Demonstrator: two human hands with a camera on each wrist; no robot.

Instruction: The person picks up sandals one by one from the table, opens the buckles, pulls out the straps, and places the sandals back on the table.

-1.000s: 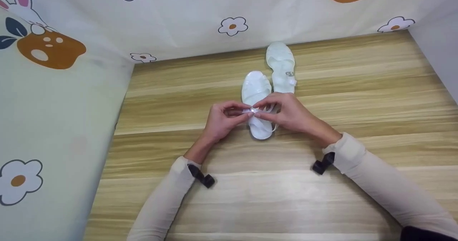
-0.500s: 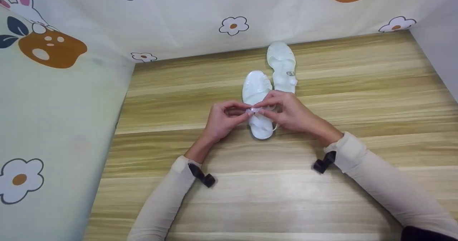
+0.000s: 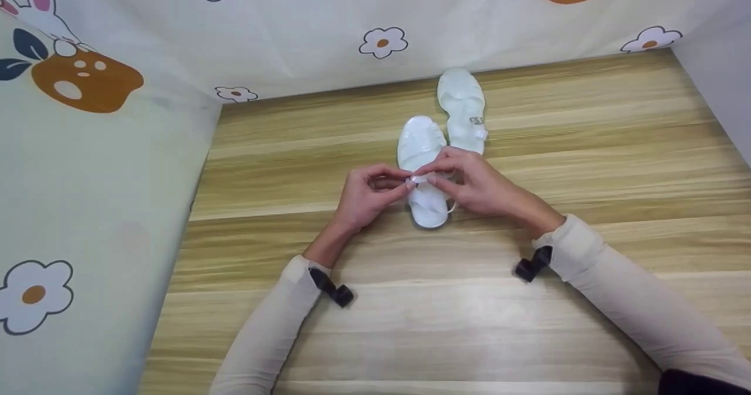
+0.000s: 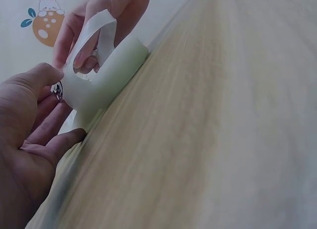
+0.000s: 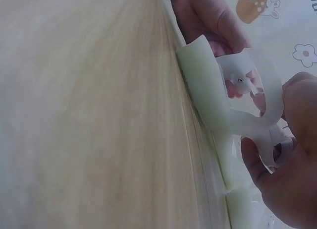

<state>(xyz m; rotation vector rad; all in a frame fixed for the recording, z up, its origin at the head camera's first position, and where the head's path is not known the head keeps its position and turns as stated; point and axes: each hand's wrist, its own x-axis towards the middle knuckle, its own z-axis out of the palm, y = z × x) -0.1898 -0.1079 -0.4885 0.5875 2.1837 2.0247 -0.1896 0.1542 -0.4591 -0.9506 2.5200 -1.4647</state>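
A white sandal lies on the wooden surface, its toe pointing away from me. My left hand pinches the ankle strap at a small metal buckle, as the left wrist view shows. From the other side, my right hand pinches a white strap end between thumb and index finger. The fingertips of both hands almost meet above the sandal. In the right wrist view the sandal's heel and its looped back strap show. Fingers partly cover the buckle, so whether the strap is through it I cannot tell.
A second white sandal lies just beyond, to the right, its heel hidden behind my right hand. The wood-grain surface meets a patterned cloth wall at the back and another on the left.
My right thumb has drawn slightly to the right, away from the left fingertips, and more of the white strap shows between them. The left hand and both sandals hold their places.
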